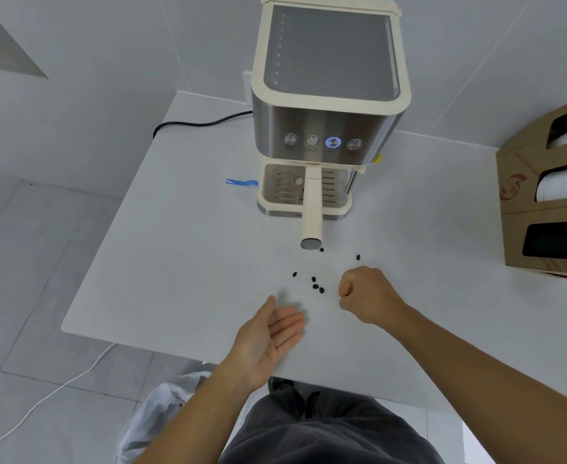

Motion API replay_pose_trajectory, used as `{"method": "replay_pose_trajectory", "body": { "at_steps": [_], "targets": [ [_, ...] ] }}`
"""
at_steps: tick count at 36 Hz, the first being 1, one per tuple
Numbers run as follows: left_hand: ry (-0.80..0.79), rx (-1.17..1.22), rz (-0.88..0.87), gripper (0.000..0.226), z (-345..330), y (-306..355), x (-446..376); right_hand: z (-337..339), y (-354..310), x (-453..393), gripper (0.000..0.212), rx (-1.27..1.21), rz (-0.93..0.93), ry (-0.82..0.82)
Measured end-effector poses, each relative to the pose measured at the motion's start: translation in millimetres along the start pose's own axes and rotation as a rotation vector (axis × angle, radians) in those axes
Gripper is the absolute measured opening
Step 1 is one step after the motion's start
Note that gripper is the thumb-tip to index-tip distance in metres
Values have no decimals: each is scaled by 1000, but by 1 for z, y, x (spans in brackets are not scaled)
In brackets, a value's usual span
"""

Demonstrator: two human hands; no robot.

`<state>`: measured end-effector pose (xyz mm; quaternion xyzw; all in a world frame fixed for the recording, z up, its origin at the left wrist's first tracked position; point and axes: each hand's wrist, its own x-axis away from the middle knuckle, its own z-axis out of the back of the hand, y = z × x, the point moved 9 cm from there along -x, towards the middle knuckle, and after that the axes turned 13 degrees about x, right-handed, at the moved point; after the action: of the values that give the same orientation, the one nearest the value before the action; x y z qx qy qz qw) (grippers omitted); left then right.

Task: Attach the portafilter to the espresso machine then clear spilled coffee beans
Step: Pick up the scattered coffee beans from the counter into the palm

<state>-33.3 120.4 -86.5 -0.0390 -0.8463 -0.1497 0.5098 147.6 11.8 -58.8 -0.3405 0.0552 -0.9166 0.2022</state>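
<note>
A cream and steel espresso machine [329, 105] stands at the back of the white table [181, 262]. The portafilter's cream handle [312, 209] sticks out from under its front, toward me. Several dark coffee beans [317, 285] lie scattered on the table in front of the handle, one more bean [358, 257] further right. My right hand [367, 294] rests on the table just right of the beans, fingers curled into a fist; whether it holds beans is hidden. My left hand [272, 336] is palm up and cupped at the table's near edge, below the beans, with nothing visible in it.
A brown cardboard box [543, 209] with cutouts stands at the right edge of the table. A black power cord [195, 123] runs behind the machine. A white plastic bag [161, 413] and a white cable [41, 403] lie on the tiled floor.
</note>
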Motion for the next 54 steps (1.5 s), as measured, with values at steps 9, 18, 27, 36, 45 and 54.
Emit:
{"method": "replay_pose_trajectory", "body": {
  "at_steps": [9, 18, 27, 36, 45, 54],
  "targets": [
    [-62, 48, 56, 45, -25, -11, 0, 9, -25, 42, 17, -284, 47, -13],
    [-97, 10, 62, 53, -42, -18, 0, -1, -50, 62, 17, -340, 111, -4],
    [-114, 91, 73, 50, -51, -21, -4, 2, -57, 65, 32, -402, 184, -10],
    [-94, 79, 68, 59, -46, -16, -6, 19, -30, 57, 23, -359, 110, 84],
    [24, 126, 13, 52, -13, -4, -1, 17, -24, 32, 23, -109, 127, 57],
    [31, 190, -21, 52, 3, 4, 7, 3, -38, -1, 29, 56, 168, 31]
  ]
}}
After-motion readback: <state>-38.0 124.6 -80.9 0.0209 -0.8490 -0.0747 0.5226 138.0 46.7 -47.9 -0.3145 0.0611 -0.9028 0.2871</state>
